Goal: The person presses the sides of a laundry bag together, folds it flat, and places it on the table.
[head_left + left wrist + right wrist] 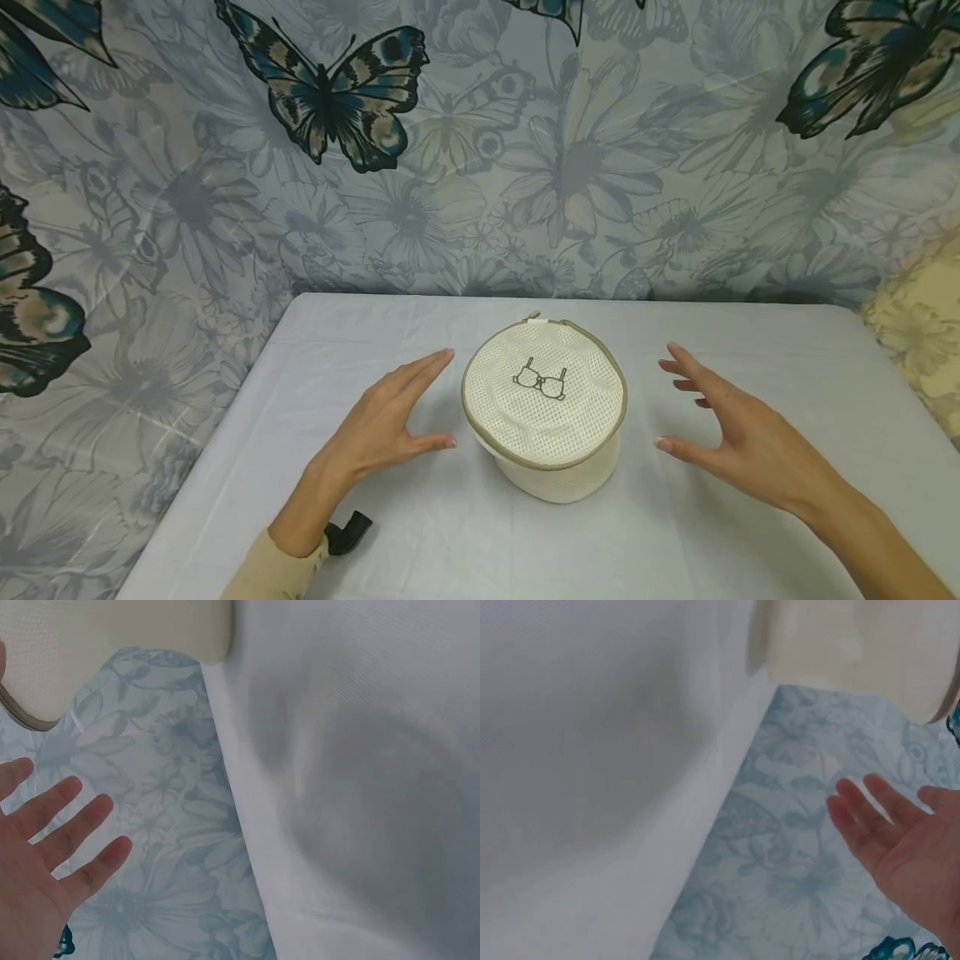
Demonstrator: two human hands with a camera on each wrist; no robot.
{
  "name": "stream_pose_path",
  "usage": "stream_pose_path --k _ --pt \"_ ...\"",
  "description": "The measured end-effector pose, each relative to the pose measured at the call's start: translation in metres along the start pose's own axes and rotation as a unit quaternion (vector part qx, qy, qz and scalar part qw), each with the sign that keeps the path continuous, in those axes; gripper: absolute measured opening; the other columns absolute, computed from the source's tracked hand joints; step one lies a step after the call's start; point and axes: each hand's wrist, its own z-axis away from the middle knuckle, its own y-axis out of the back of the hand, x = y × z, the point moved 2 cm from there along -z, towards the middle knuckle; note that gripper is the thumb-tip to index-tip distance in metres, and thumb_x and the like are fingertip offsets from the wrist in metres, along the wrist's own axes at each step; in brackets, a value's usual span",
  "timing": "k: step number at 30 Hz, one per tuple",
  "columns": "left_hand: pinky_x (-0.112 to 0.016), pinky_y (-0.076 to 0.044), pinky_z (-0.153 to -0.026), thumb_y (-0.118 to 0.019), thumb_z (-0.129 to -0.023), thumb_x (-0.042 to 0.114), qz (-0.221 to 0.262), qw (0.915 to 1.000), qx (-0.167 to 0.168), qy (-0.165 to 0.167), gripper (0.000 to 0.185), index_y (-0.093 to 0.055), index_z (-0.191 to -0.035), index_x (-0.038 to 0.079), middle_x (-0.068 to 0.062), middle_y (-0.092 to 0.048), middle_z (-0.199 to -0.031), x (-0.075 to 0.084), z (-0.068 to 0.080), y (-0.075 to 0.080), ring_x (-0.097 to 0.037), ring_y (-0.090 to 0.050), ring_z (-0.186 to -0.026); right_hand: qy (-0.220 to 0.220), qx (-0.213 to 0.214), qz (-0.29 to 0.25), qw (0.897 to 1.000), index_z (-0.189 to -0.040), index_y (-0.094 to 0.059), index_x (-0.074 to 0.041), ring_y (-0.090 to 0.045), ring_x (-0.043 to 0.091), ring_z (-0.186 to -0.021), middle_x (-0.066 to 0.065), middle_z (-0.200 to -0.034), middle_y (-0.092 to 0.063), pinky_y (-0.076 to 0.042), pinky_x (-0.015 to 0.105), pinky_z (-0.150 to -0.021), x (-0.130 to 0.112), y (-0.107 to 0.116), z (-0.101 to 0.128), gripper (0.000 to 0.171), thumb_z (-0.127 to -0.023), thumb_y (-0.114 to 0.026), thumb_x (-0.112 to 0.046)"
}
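White table (750, 375); butterfly-print curtain (225, 208)

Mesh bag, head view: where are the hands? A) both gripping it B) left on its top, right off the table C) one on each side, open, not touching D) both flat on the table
C: the left hand and right hand flank the mesh bag with fingers straight, and a gap of table shows between each hand and the bag.

The person's two hands are bare, without rings or gloves. The left hand (390, 417) has a beige sleeve (273, 575) ending at the wrist, with a small black strap piece (347, 532) beside the cuff. The right hand (738, 429) leads to a bare forearm.
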Motion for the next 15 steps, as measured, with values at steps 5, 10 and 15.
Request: stream_pose_path --k 5,10,15 --pt "-0.046 -0.04 -0.11 -0.08 -0.076 0.055 0.038 0.9993 -0.004 0.003 0.106 -0.021 -0.16 0.026 0.001 -0.038 -0.157 0.005 -0.004 0.002 -0.025 -0.043 -0.138 0.016 0.003 -0.02 1.0 -0.161 -0.011 -0.027 -0.06 0.02 -0.115 -0.003 -0.147 -0.049 -0.049 0.027 -0.086 -0.009 0.002 -0.003 0.107 -0.082 -0.083 -0.032" --pt "-0.047 -0.04 -0.11 -0.072 -0.081 0.062 0.056 0.9984 -0.008 0.003 0.1 -0.022 -0.16 0.027 0.002 -0.038 -0.156 0.008 -0.007 0.003 -0.024 -0.044 -0.137 0.022 0.009 -0.033 0.999 -0.161 -0.013 -0.027 -0.06 0.014 -0.114 -0.007 -0.146 -0.05 -0.049 0.024 -0.087 -0.013 0.003 -0.005 0.106 -0.082 -0.084 -0.026" --pt "-0.049 -0.044 -0.106 -0.05 -0.085 0.076 0.072 0.9974 -0.005 0.0 0.094 -0.024 -0.159 0.025 0.003 -0.041 -0.155 0.009 -0.008 0.002 -0.022 -0.049 -0.133 0.029 0.016 -0.052 0.998 -0.161 -0.016 -0.027 -0.062 0.015 -0.113 -0.008 -0.145 -0.052 -0.05 0.026 -0.087 -0.018 0.002 -0.007 0.105 -0.081 -0.084 -0.021"
